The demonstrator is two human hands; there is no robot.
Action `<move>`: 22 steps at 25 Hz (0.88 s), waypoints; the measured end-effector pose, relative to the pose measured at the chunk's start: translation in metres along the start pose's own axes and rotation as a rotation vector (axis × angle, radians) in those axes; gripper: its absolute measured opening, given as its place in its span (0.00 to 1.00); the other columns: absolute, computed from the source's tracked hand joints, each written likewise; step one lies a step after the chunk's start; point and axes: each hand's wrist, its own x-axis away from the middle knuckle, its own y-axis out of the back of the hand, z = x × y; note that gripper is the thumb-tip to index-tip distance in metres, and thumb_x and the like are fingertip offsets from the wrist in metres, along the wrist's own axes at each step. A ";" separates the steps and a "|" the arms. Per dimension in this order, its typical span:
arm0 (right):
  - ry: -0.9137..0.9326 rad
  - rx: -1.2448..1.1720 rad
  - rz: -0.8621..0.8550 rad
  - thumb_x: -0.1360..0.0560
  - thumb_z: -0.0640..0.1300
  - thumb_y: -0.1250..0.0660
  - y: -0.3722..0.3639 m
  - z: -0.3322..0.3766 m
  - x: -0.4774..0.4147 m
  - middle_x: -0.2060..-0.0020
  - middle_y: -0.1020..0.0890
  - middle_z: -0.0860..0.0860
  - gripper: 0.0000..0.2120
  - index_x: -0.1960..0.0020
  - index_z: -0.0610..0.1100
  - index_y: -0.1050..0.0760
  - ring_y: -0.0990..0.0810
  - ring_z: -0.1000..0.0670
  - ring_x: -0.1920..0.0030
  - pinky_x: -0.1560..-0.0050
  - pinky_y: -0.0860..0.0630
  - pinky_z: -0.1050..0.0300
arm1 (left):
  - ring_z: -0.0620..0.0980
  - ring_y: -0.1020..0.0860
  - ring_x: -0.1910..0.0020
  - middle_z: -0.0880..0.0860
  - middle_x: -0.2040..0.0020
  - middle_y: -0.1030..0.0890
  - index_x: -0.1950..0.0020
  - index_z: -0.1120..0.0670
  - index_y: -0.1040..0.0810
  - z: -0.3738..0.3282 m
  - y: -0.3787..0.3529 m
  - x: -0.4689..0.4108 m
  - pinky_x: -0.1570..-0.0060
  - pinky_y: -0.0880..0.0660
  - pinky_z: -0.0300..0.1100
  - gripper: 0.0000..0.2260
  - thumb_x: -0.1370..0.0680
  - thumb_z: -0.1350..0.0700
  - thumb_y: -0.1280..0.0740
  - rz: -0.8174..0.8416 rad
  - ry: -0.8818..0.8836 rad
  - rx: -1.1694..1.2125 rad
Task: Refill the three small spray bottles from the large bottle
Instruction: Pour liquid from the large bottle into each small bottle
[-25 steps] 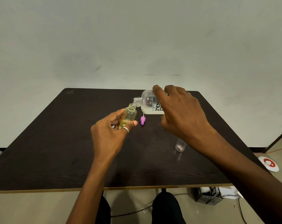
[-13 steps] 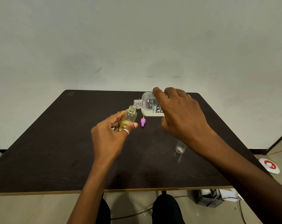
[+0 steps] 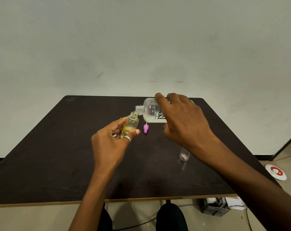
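Soft, even, slightly dim light fills the room, giving the wall [image 3: 141, 39] a grey-green cast with darker corners. The dark table [image 3: 41, 155] shows a faint sheen and only weak, diffuse shadows. Wide-angle distortion bows its edges. Focus is fairly sharp in the centre, with no harsh glare.

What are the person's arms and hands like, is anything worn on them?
Both forearms are bare, with no sleeves, gloves or watch in view. The left hand wears one plain silver ring on a finger. The right hand shows no ring or other jewellery on its visible side.
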 end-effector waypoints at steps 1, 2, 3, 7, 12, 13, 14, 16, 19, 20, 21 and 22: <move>0.000 0.002 -0.001 0.36 0.42 0.28 0.000 0.000 0.000 0.47 0.22 0.45 0.36 0.30 0.46 0.35 0.22 0.43 0.47 0.52 0.24 0.51 | 0.26 0.22 0.53 0.43 0.46 0.17 0.36 0.51 0.19 0.000 0.000 0.000 0.54 0.28 0.21 0.26 0.33 0.52 0.20 -0.001 0.000 -0.001; 0.000 0.002 -0.002 0.36 0.42 0.28 0.000 0.000 0.000 0.47 0.22 0.45 0.36 0.30 0.46 0.35 0.22 0.43 0.47 0.52 0.24 0.51 | 0.26 0.22 0.53 0.43 0.46 0.17 0.36 0.51 0.19 0.000 0.000 0.000 0.54 0.28 0.21 0.26 0.33 0.52 0.20 -0.001 0.002 -0.001; -0.001 0.001 -0.002 0.36 0.42 0.28 0.001 -0.001 -0.001 0.47 0.22 0.45 0.36 0.30 0.46 0.35 0.23 0.43 0.47 0.52 0.24 0.51 | 0.25 0.22 0.53 0.42 0.47 0.18 0.36 0.51 0.19 -0.001 0.000 0.000 0.54 0.28 0.20 0.26 0.33 0.51 0.20 -0.001 0.003 0.000; 0.009 -0.012 0.017 0.34 0.43 0.29 0.004 -0.001 -0.002 0.44 0.24 0.45 0.36 0.29 0.47 0.38 0.24 0.43 0.44 0.49 0.25 0.51 | 0.24 0.23 0.53 0.38 0.50 0.19 0.36 0.50 0.19 -0.002 0.000 -0.001 0.55 0.28 0.20 0.25 0.33 0.52 0.20 -0.002 0.008 0.006; 0.007 -0.013 0.025 0.34 0.44 0.29 0.005 0.000 -0.002 0.43 0.24 0.45 0.36 0.28 0.47 0.39 0.24 0.44 0.44 0.49 0.26 0.52 | 0.24 0.23 0.53 0.38 0.50 0.20 0.37 0.51 0.19 -0.002 0.000 0.000 0.56 0.29 0.20 0.25 0.33 0.52 0.20 -0.003 0.002 0.007; 0.006 -0.009 0.023 0.34 0.44 0.29 0.005 0.000 -0.002 0.44 0.24 0.46 0.36 0.29 0.47 0.38 0.24 0.44 0.44 0.49 0.26 0.52 | 0.24 0.23 0.53 0.39 0.49 0.19 0.37 0.51 0.19 -0.003 0.000 0.000 0.55 0.29 0.20 0.25 0.33 0.52 0.20 -0.003 0.002 0.008; 0.005 -0.007 0.021 0.34 0.43 0.29 0.005 0.000 -0.002 0.44 0.24 0.46 0.36 0.29 0.47 0.38 0.24 0.44 0.44 0.50 0.26 0.52 | 0.24 0.23 0.53 0.39 0.49 0.19 0.37 0.51 0.19 -0.003 0.000 0.000 0.55 0.29 0.20 0.25 0.33 0.52 0.20 -0.004 0.002 0.008; 0.003 -0.005 0.017 0.34 0.43 0.29 0.005 0.000 -0.002 0.45 0.23 0.46 0.36 0.29 0.47 0.37 0.24 0.44 0.45 0.51 0.26 0.52 | 0.24 0.23 0.52 0.39 0.49 0.19 0.36 0.51 0.19 -0.003 0.000 0.000 0.55 0.29 0.20 0.25 0.33 0.52 0.20 -0.006 0.000 0.004; 0.007 -0.006 0.014 0.35 0.44 0.28 0.006 0.000 -0.002 0.45 0.23 0.46 0.36 0.29 0.47 0.37 0.24 0.44 0.45 0.50 0.26 0.52 | 0.27 0.22 0.50 0.40 0.49 0.18 0.37 0.50 0.18 -0.002 0.000 -0.001 0.54 0.28 0.21 0.25 0.33 0.52 0.20 -0.010 0.002 0.009; 0.008 -0.007 0.015 0.34 0.44 0.28 0.006 0.000 -0.002 0.45 0.23 0.46 0.36 0.29 0.47 0.37 0.24 0.44 0.45 0.50 0.26 0.52 | 0.28 0.21 0.50 0.40 0.49 0.17 0.37 0.50 0.18 -0.002 0.000 0.000 0.54 0.27 0.22 0.24 0.33 0.52 0.20 -0.010 0.003 0.010; 0.010 -0.007 0.016 0.34 0.44 0.28 0.006 0.000 -0.002 0.44 0.23 0.45 0.36 0.29 0.47 0.38 0.24 0.44 0.44 0.50 0.26 0.52 | 0.28 0.21 0.50 0.40 0.49 0.17 0.37 0.49 0.18 -0.002 0.000 0.000 0.54 0.27 0.22 0.24 0.33 0.52 0.20 -0.011 0.003 0.010; 0.011 -0.006 0.015 0.34 0.44 0.28 0.006 0.000 -0.002 0.44 0.24 0.45 0.36 0.29 0.47 0.38 0.24 0.44 0.44 0.50 0.26 0.52 | 0.29 0.21 0.50 0.40 0.49 0.17 0.37 0.49 0.18 -0.002 0.000 0.000 0.54 0.27 0.22 0.24 0.33 0.51 0.20 -0.011 0.004 0.008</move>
